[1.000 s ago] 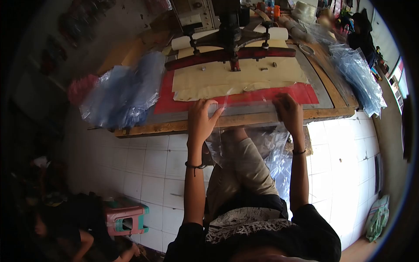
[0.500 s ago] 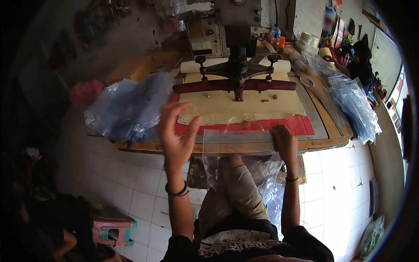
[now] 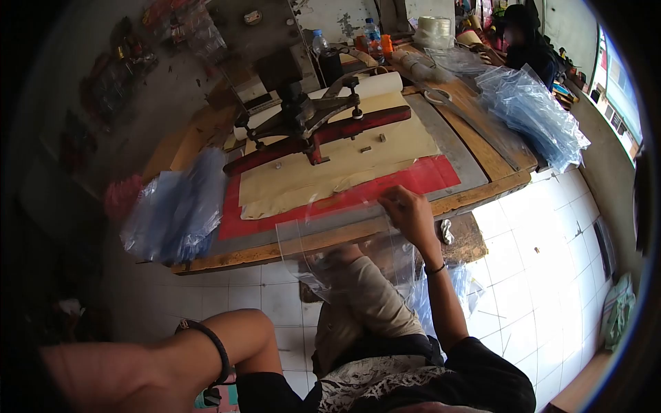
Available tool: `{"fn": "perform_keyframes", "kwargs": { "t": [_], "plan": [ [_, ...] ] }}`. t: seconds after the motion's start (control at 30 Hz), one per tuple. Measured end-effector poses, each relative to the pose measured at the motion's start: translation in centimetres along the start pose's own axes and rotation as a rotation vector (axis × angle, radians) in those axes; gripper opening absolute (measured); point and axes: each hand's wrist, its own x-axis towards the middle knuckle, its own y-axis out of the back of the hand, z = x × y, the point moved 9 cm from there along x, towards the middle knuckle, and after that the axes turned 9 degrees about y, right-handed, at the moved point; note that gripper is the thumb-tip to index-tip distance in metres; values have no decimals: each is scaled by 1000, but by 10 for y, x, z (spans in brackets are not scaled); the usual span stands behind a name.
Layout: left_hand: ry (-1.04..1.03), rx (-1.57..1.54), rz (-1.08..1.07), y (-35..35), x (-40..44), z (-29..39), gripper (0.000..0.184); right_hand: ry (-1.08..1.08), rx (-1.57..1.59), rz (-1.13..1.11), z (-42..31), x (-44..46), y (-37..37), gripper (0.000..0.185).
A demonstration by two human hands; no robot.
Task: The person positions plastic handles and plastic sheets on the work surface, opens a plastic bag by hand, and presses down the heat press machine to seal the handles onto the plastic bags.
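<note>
My right hand [image 3: 407, 212] pinches the upper right edge of a clear plastic sheet [image 3: 303, 241], which hangs over the table's front edge above my legs. Close to the camera at the lower left, my left hand [image 3: 93, 375] is large and blurred, its fingers not distinguishable. Behind the plastic, a red sheet [image 3: 441, 173] lies on the tabletop with a cream sheet [image 3: 289, 189] over it. Above the cream sheet stands a press with a long red bar [image 3: 358, 124]. Small metal pieces [image 3: 365, 149] rest on the cream sheet.
Piles of clear plastic lie at the table's left [image 3: 175, 210] and right [image 3: 533, 113]. Scissors [image 3: 437, 96] and a long metal strip [image 3: 485, 138] are at the right. Bottles [image 3: 372, 38] stand at the back. Another person [image 3: 527, 41] is at the upper right.
My left hand has let go of the plastic and moved down and left, close to the camera. My right hand still holds the sheet. The view has turned and tilted.
</note>
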Motion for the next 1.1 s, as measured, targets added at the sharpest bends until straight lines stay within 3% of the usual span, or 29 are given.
{"fn": "perform_keyframes", "kwargs": {
  "t": [0.3, 0.7, 0.83, 1.1],
  "plan": [
    [50, 5, 46, -11, -15, 7, 34, 111, 53, 22, 0, 1, 9, 15],
    [50, 21, 82, 6, -29, 12, 37, 25, 55, -31, -3, 2, 6, 13],
    [77, 16, 74, 11, -32, 3, 37, 131, 9, 5, -4, 2, 5, 10],
    [126, -16, 96, 26, -41, -25, 39, 50, -55, -6, -9, 2, 0, 11]
  ]
}}
